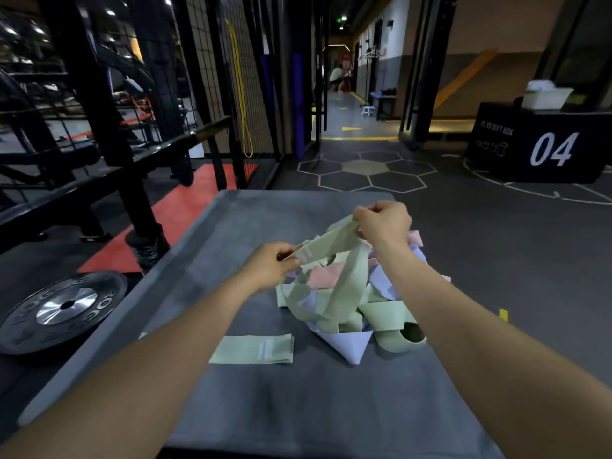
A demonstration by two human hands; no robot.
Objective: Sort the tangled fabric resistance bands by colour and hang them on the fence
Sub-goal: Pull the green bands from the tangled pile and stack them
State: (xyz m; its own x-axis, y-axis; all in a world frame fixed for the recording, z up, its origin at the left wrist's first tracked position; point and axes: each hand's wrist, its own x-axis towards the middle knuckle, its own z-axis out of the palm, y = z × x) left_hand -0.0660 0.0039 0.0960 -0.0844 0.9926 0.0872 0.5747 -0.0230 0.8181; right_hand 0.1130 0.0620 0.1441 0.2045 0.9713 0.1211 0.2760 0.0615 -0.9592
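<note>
A tangled heap of fabric resistance bands (351, 303) in pale green, pink and lilac lies on a grey padded platform (251, 399). Above it I hold one pale green band (331, 243) stretched between both hands. My left hand (271, 266) pinches its lower end. My right hand (382, 223) pinches its upper end, higher and farther away. The rest of that band hangs down into the heap. One flat folded green band (255, 349) lies apart, to the left of the heap. The wire mesh fence (245, 77) stands far ahead on the left.
A black weight plate (63, 309) lies on the floor at the left beside a black rack (99, 127). A yellow loop band (241, 94) hangs on the fence. A black plyo box marked 04 (543, 147) stands at the right. A person is far down the corridor (341, 77).
</note>
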